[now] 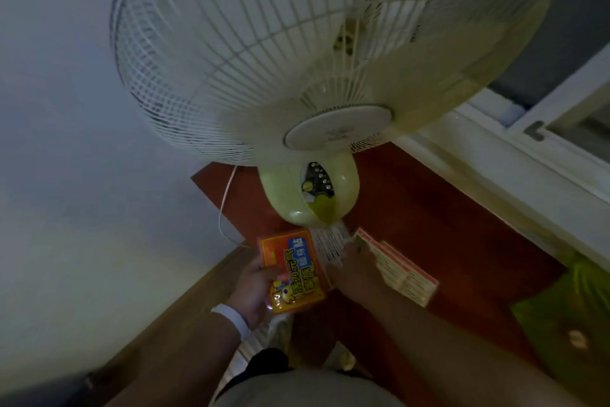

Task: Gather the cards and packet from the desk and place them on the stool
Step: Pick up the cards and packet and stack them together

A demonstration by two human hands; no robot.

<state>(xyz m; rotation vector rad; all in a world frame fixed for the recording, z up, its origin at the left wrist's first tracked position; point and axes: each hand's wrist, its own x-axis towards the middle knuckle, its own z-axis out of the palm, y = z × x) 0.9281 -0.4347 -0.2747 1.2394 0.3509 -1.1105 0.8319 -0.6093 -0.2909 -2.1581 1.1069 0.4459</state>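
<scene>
The left hand (252, 288) grips an orange and yellow packet (292, 271) by its near edge, holding it above the red-brown surface (429, 208) just in front of the big pale fan (310, 189). The right hand (355, 266) rests its fingers on a row of red-edged cards (396, 266) lying on the surface just right of the packet. It is dim, so I cannot tell if that hand has closed on the cards or only touches them.
</scene>
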